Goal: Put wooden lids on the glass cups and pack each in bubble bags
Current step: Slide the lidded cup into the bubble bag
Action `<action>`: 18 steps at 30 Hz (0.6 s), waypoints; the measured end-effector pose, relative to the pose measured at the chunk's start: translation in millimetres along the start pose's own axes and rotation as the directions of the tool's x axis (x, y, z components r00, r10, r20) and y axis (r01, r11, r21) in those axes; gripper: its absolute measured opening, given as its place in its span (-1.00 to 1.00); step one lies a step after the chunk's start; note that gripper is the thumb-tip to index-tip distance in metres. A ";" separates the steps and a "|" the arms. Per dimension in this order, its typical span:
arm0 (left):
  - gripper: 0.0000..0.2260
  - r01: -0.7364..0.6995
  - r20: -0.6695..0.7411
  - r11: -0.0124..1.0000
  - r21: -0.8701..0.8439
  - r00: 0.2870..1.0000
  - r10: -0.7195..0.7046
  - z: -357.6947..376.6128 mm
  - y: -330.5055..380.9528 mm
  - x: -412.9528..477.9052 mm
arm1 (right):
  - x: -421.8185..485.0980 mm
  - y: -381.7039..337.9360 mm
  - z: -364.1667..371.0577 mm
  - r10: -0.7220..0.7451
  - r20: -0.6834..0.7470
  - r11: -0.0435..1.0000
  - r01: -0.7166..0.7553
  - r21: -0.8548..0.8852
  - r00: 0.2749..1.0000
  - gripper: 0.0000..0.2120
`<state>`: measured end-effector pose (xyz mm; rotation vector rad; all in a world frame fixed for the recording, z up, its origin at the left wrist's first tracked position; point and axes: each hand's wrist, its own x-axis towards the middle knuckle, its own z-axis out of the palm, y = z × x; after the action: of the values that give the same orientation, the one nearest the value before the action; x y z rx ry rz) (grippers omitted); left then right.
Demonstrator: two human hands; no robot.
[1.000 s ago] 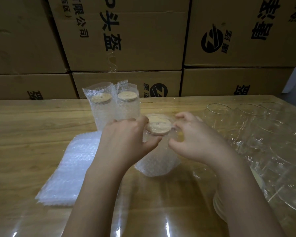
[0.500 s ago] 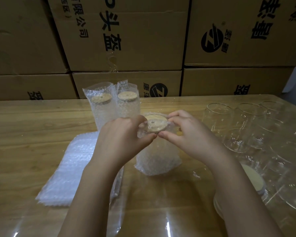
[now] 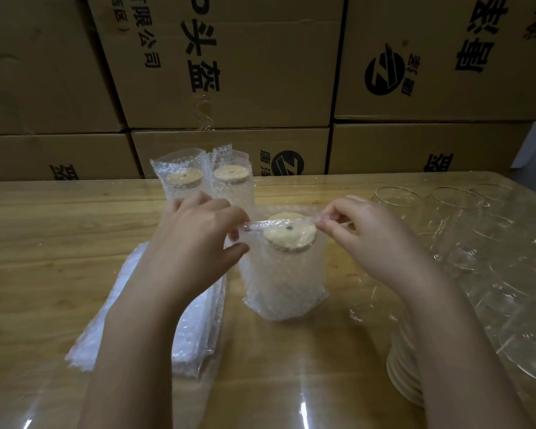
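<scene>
A glass cup with a round wooden lid [image 3: 288, 235] stands upright inside a bubble bag [image 3: 283, 283] at the table's middle. My left hand [image 3: 198, 239] pinches the bag's top edge on the left, and my right hand [image 3: 369, 236] pinches it on the right. The edge is stretched taut across the lid. Two packed cups [image 3: 205, 181] in bubble bags stand behind, touching each other. Several bare glass cups [image 3: 464, 230] crowd the right side. A stack of wooden lids [image 3: 403, 366] sits near my right forearm, partly hidden by it.
A pile of flat bubble bags [image 3: 198, 335] lies on the wooden table [image 3: 44, 243] under my left forearm. Stacked cardboard boxes [image 3: 229, 72] form a wall along the table's far edge.
Both hands moved apart from over the lid, pulling the bag's mouth out sideways into a flat, taut strip across the lid.
</scene>
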<state>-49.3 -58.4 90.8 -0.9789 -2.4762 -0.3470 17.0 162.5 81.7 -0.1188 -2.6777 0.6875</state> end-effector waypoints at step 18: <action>-0.85 0.213 -0.113 0.840 -0.500 0.945 -0.307 13.1 -8.9 5.9 | -2.4 1.8 -8.0 0.006 -0.208 1.000 -0.002 0.018 0.978 -0.85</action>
<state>-63.4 -56.3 81.8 -0.7312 -2.3903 -1.1418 22.2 167.2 86.6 -0.1812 -2.4715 0.6606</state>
